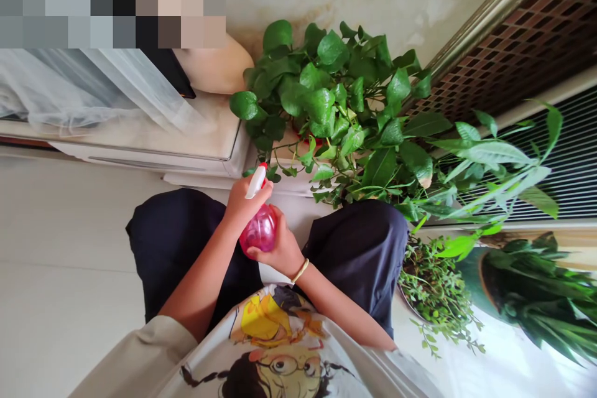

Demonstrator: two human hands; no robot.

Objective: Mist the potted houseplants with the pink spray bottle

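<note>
Between my knees I hold a spray bottle (pixel 260 231) with a round, clear pink body and a white-and-red spray head. My left hand (pixel 240 200) is closed around the neck, just under the head. The bottle's body rests in my right hand (pixel 283 247), whose fingers and thumb wrap its side; a pale bracelet circles that wrist. Just beyond the bottle grows a leafy green potted plant (pixel 321 96), its broad leaves shiny with what look like wet spots. Its pot is mostly hidden by foliage, with only a bit of red showing.
A low white cabinet (pixel 214 140) with sheer fabric stands at the left. Long-leaved stems (pixel 501 152) reach over a dark slatted panel (pixel 573 155) at the right. Below them are a small-leaved potted plant (pixel 431 280) and a green pot (pixel 473 277) holding a large plant.
</note>
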